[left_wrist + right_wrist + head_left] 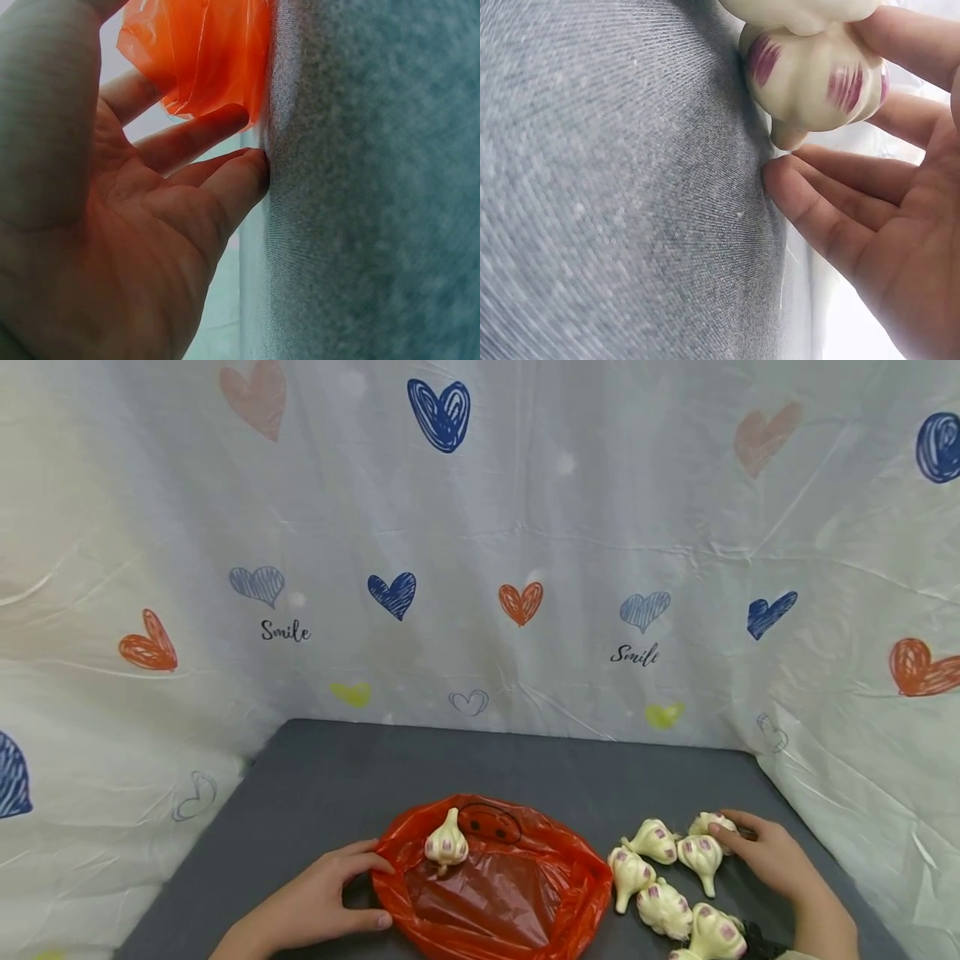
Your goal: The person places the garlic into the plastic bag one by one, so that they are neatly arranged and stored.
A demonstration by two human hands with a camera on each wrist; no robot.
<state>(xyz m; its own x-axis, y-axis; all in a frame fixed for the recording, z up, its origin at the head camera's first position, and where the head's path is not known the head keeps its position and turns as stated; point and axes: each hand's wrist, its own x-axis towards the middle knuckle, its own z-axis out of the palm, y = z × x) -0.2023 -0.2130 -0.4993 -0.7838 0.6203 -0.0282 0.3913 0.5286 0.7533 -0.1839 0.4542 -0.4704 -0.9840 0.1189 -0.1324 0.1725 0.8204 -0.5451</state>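
A red plastic bag [592, 877] lies with its mouth spread wide on the dark table, and one garlic bulb [447, 842] rests inside it. At the bag's left side is my left hand [322, 889]; its spread fingers touch the rim, and the left wrist view shows them loosely extended against the orange-looking plastic [206, 56]. To the right of the bag, my right hand [772, 856] pinches a garlic bulb [708, 823] at the far edge of a group between thumb and fingers. In the right wrist view a purple-streaked bulb [810, 82] sits by these fingers.
Several more garlic bulbs [663, 908] lie close together between the bag and my right forearm. A black item [763, 942], partly hidden, is at the bottom edge. White curtains with printed hearts [521, 603] hang round the grey table [360, 768].
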